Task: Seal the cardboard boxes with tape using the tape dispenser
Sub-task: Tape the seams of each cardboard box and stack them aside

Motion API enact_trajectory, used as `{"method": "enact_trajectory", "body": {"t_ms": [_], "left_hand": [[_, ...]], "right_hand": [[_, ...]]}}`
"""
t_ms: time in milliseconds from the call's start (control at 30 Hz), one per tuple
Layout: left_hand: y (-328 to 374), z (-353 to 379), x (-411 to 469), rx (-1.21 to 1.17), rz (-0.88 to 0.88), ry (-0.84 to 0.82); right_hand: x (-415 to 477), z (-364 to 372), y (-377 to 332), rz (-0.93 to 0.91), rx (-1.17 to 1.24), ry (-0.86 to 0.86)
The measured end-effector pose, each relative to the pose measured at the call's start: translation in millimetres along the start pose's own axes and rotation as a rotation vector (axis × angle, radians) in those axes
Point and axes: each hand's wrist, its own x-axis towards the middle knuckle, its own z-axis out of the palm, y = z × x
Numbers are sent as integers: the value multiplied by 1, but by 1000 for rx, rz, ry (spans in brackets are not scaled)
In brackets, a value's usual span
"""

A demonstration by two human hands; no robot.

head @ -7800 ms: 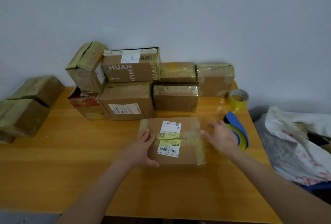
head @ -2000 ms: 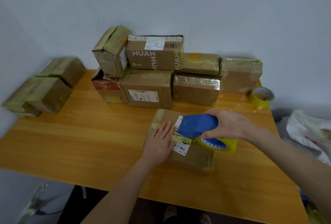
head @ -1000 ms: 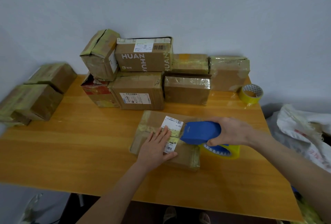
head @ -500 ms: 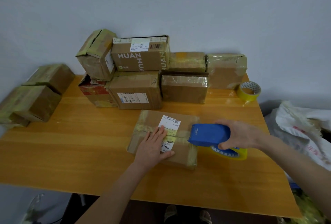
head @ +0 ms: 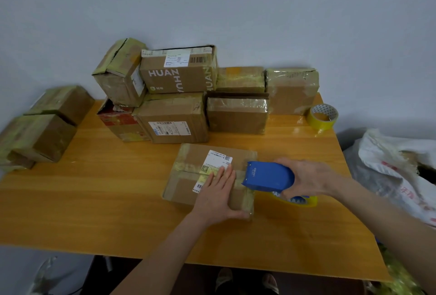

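**Step in hand: laying the strip across the top seam**

Your left fingers (head: 224,175) lie straight and flat on the box (head: 195,153), over the lower part of its white label (head: 218,158). Your left hand (head: 215,198) presses down, thumb along the near edge. Your right fingers (head: 286,193) are curled round the blue tape dispenser (head: 269,176). Your right hand (head: 309,180) grips it from behind, and its yellow tape roll (head: 304,200) shows under the palm.

The dispenser's nose sits over the right end of the box top, just beside your left fingertips. A glossy band of tape crosses the box along the seam. Whether the fresh strip is stuck down its whole length is not clear from here.

The box lies flat, front and centre on the surface (head: 94,200), apart from the others.

Judgement: this box is mid-seal, with the strip near the end of its run.

- Next move: carry the dispenser over the right edge and down the side, then tilt it so the blade bites and cuts.
- Keep the left hand's weight on the box, or it will slide with the pull.
- Rub the strip down afterwards.

Further out:

- A stack of boxes (head: 174,115), already taped, stands at the back against the wall.
- Two more boxes (head: 40,134) sit at the left edge.
- A spare tape roll (head: 323,116) stands at the far right corner.
- A white bag (head: 396,165) lies beyond the right side of the surface
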Motion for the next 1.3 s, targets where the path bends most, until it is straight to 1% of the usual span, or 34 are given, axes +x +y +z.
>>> {"method": "enact_trajectory", "body": {"t_ms": [200,267,400,567,633,700,833,1000,1133,1200,1300], "left_hand": [[-1,0,-2,-60,-9,1],[-2,-1,-1,-61,-5,-3],[-1,0,-2,-32,10,-4],[11,-4,1,-39,-51,139],[21,-6,5,-122,-71,179],[24,-6,10,-163,-42,169],[17,4,15,-111,-20,124],[12,6,15,-74,-16,116],[12,7,18,-65,-22,111],[11,7,19,-67,-26,108],[9,9,18,-73,-27,120]], "right_hand": [[-4,-9,9,-14,86,-16],[-8,-13,17,-7,136,-21],[-14,-6,27,29,149,-33],[-12,8,25,58,103,-1],[-8,13,25,57,74,-2],[-5,15,25,56,76,-4],[-5,17,27,58,124,-21],[-13,12,41,29,280,-16],[-23,13,57,26,336,-30],[-30,12,66,65,298,-59],[-27,8,60,100,115,-90]]}}
